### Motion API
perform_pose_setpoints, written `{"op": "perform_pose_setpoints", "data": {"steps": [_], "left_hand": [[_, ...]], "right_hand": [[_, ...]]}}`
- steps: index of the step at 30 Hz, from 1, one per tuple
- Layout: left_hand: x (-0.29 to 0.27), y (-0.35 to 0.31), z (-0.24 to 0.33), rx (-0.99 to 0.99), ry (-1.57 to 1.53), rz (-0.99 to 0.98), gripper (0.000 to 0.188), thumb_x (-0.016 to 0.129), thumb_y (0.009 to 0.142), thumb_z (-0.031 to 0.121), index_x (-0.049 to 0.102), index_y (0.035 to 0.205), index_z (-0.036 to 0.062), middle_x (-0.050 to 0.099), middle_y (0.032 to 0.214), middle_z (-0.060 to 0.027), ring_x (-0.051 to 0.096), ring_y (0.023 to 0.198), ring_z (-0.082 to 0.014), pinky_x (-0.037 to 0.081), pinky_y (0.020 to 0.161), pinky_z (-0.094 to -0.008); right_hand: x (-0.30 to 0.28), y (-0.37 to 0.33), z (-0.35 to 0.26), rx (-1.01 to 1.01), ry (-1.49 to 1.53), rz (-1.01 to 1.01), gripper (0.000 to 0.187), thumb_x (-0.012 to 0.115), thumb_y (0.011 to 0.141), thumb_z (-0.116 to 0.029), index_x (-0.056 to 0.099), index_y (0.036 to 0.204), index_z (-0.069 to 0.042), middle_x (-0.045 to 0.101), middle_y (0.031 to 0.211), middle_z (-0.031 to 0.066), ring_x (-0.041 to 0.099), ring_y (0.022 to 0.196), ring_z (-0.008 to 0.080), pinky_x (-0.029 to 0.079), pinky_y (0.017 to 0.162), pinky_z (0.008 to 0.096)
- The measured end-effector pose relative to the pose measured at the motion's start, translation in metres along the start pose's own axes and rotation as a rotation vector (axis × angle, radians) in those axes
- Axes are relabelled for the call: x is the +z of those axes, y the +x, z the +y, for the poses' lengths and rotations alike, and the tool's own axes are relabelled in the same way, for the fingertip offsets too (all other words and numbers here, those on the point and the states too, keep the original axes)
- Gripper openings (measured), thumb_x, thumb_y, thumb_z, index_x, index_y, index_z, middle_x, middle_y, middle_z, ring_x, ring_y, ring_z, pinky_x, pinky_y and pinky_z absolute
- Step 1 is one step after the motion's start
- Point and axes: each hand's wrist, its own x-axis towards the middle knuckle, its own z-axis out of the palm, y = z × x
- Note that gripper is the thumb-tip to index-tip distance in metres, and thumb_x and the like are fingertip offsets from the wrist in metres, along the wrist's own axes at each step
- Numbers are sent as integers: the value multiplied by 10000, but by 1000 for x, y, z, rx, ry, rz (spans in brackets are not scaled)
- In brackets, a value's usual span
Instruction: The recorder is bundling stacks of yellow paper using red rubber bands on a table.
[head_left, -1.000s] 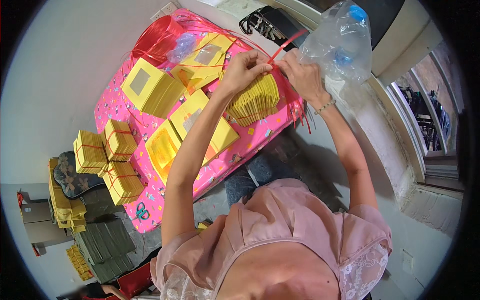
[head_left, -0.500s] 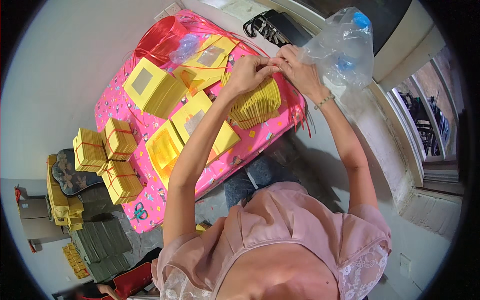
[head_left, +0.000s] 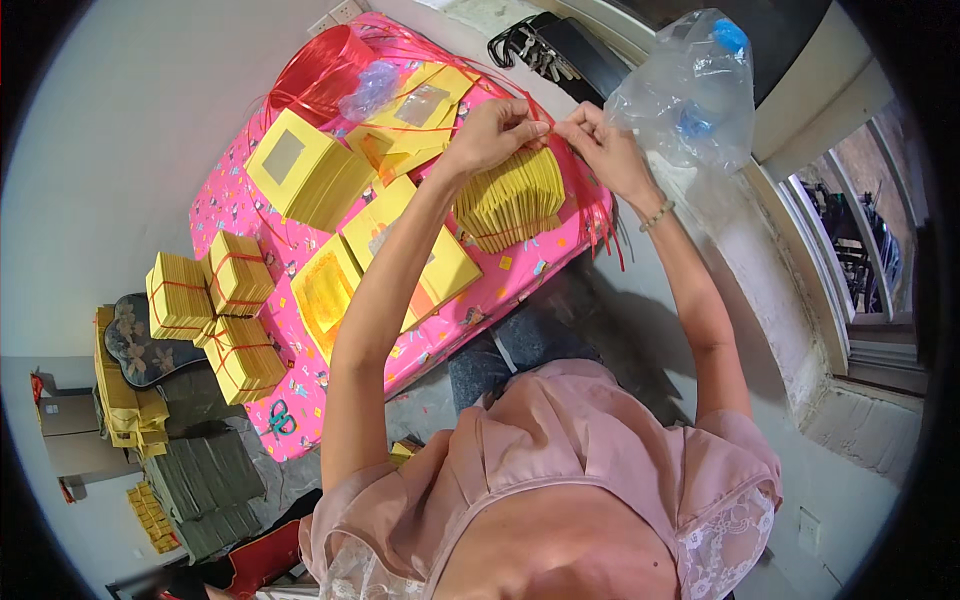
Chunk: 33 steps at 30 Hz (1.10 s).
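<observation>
Pale walls [head_left: 110, 180] stand around a worktop [head_left: 228, 200] dressed in a bright pink cloth with little pictures on it. From the head camera, the window ledge [head_left: 720, 220] runs beside the worktop's right edge, and a clear plastic thing [head_left: 655, 95] with blue parts is over there too.

The left hand [head_left: 490, 138] is up near the right corner of the worktop. Its thumb and first finger are pinched on a thin red ribbon [head_left: 552, 126]. The right hand [head_left: 607, 152] is just beside it, with its fingers pinched on the ribbon too, and a string of beads [head_left: 657, 215] is on that wrist. Right under the hands is a fat bunch of folded yellow paper [head_left: 510, 198], spread like a fan.

A big red roll [head_left: 322, 75] sits near the worktop's far corner. Next to it is a tall yellow stack [head_left: 315, 185] with a grey square on top. Three tied yellow bundles [head_left: 240, 360] sit by the left edge, and green scissors [head_left: 282, 418] lie near the front left corner.
</observation>
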Motion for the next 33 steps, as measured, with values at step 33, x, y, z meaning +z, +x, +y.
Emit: {"op": "perform_pose_setpoints", "data": {"steps": [33], "left_hand": [[24,-32,11,392,704,380,147,694,775,-31,681,908,29,620,827,-97,675,737,-228,558,657,-300]], "right_hand": [[11,15,21,2,280,-259,181,540,983,-111,631,1084,9,511,894,-26,478,796,47,414,745,211]]}}
